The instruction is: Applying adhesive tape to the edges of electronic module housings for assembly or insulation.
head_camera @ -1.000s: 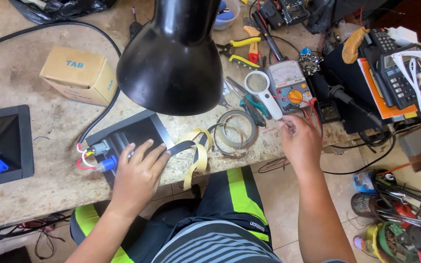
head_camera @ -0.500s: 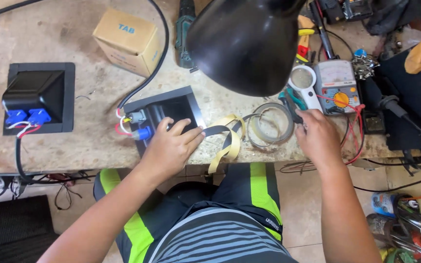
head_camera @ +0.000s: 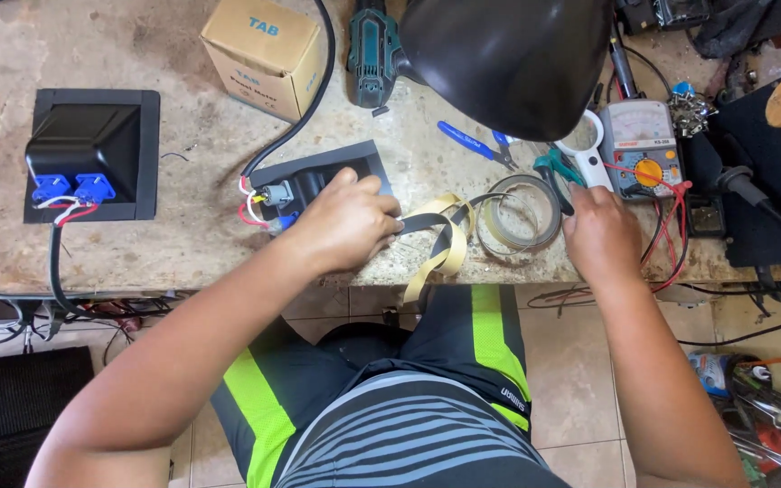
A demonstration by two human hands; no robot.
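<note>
Our left hand (head_camera: pixel 347 223) presses flat on the black plastic socket panel (head_camera: pixel 318 185); right hand (head_camera: pixel 600 237), fingers curled, grip hidden. Loose red wires (head_camera: pixel 248 215) might snag.

Tape roll (head_camera: pixel 519 213) lies right of panel (head_camera: pixel 318 181) (meter (head_camera: pixel 642 147) beyond it).

Left hand (head_camera: pixel 347 224) was laid palm down, fingers curled forward, forearm stretched in from lower left. Right hand (head_camera: pixel 600 237) was held palm down, knuckles up, fingers bent out of sight, forearm extended from lower right. Hands were kept well apart.
</note>
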